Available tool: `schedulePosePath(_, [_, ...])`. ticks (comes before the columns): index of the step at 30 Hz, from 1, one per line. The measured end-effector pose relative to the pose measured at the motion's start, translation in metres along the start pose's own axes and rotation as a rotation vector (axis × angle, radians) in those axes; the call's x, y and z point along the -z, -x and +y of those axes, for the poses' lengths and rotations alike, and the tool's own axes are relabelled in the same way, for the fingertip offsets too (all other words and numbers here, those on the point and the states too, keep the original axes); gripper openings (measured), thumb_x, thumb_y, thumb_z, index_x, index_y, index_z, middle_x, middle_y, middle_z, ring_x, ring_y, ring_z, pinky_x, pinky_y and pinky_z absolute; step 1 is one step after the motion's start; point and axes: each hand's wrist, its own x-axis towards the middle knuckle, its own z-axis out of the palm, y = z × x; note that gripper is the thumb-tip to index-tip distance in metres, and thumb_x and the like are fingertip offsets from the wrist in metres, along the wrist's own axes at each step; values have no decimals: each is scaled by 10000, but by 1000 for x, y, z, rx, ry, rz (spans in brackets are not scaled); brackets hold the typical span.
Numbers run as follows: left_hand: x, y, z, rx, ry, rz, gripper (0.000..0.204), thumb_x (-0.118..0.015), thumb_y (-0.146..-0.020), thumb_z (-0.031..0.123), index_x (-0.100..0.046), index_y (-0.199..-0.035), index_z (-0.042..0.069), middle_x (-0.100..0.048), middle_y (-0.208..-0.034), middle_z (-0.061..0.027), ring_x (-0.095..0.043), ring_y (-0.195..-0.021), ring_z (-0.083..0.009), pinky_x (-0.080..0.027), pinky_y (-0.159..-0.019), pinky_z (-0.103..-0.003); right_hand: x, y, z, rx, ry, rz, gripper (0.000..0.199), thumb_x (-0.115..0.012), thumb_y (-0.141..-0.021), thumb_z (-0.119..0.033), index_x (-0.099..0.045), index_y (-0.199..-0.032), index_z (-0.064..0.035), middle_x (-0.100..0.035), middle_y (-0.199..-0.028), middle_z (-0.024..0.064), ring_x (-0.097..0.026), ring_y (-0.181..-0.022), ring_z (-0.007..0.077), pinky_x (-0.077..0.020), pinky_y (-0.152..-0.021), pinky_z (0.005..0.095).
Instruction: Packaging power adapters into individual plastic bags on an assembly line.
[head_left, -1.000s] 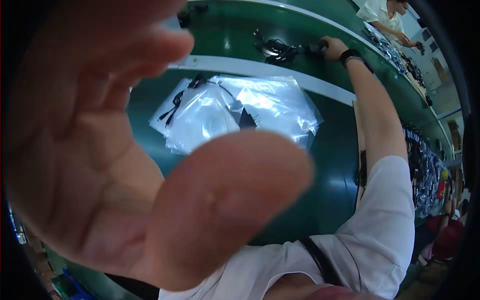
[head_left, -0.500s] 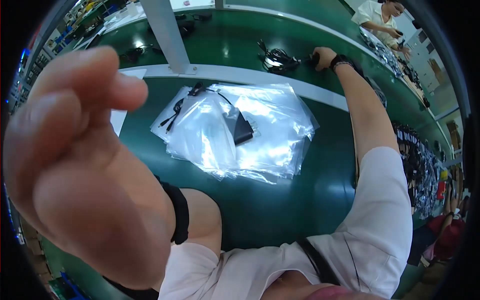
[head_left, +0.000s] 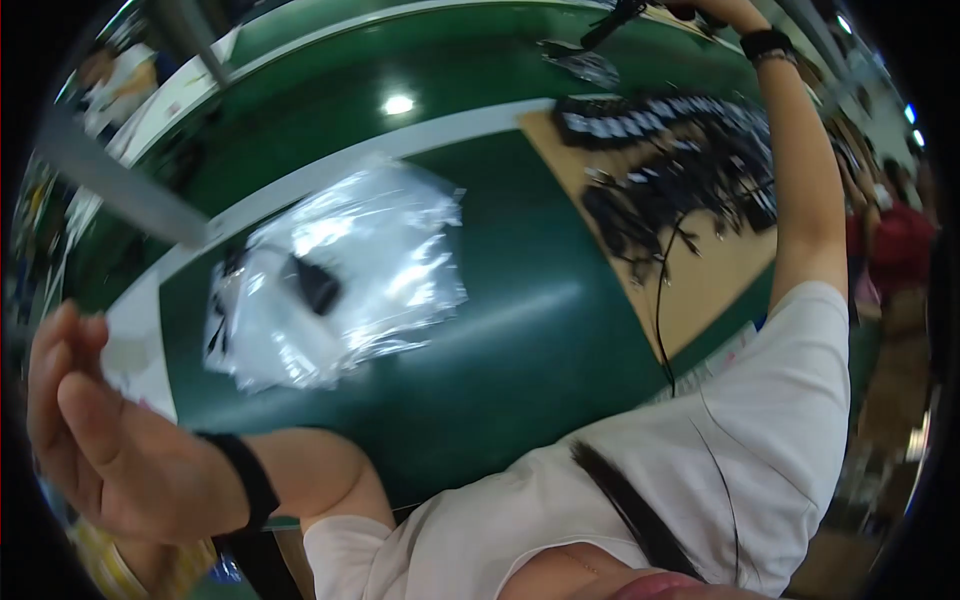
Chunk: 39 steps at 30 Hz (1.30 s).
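At the lower left my left hand (head_left: 125, 450) is raised with fingers loosely bent and thumb apart, holding nothing. Beyond it, a stack of clear plastic bags (head_left: 395, 245) lies on the green table (head_left: 520, 290). A black power adapter (head_left: 316, 286) with its cable is on the stack, partly under or inside a bag. My right arm stretches to the far right, and my right hand (head_left: 722, 10) is partly cut off by the top edge. Dark items lie by its fingers, beside a black cable (head_left: 610, 25); its grip is hidden.
On the right a brown board (head_left: 640, 285) carries rows of black adapters (head_left: 640, 120) and tangled cables (head_left: 690, 195). A pale rail (head_left: 400, 140) crosses behind the bags. A clear bag (head_left: 585, 65) lies beyond it. A grey post (head_left: 130, 185) stands at left. Other people are around.
The view has turned right, bringing the board of adapters into sight. My right hand has reached farther away and to the right. My left hand has dropped lower and away from the camera.
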Motion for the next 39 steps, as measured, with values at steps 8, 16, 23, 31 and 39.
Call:
schedulePosePath(8, [-32, 5, 12, -65, -361, -101, 205, -462, -900, 59, -554, -993, -99, -587, -1038, -198, -575, -882, -236, -452, -837, -307, 53, 114, 204, -203, 472, 109, 545, -740, -591, -376, -608, -978, -18, -631, -832, 160, -614, -765, 247, -473, -712, 327])
schedulePosePath(16, [-65, 13, 13, 99, -251, -247, 171, -501, -884, 58, -572, -998, -47, -597, -1049, -130, -571, -899, -176, -439, -849, -270, -46, 215, 284, -501, 297, -103, 628, -732, -583, -361, -581, -1035, 49, -637, -842, 198, -626, -798, 293, -482, -733, 342])
schedulePosePath(23, [-69, 17, 15, 143, -223, -312, 175, -493, -883, 48, -564, -1017, -39, -582, -1082, -130, -566, -914, -182, -427, -861, -275, 14, 207, 248, -423, 327, 227, 530, -741, -645, -363, -600, -1030, -27, -639, -924, 155, -625, -841, 247, -483, -745, 321])
schedulePosePath(31, [-75, 28, 16, 245, -15, -506, 286, -604, -780, 77, -543, -1033, -43, -562, -1075, -171, -544, -947, -221, -399, -872, -308, 22, 149, 114, 110, 138, 549, 389, -740, -609, -247, -590, -858, 11, -595, -734, 75, -550, -645, 141, -436, -578, 264])
schedulePosePath(39, [-181, 46, 46, 368, 280, -697, 803, -693, -742, 405, -324, -1308, -28, -477, -1206, -126, -516, -1019, -187, -394, -867, -294, -59, 163, -80, 998, -251, 143, 254, -545, -740, -110, -466, -977, -68, -558, -607, 130, -573, -558, 311, -436, -489, 387])
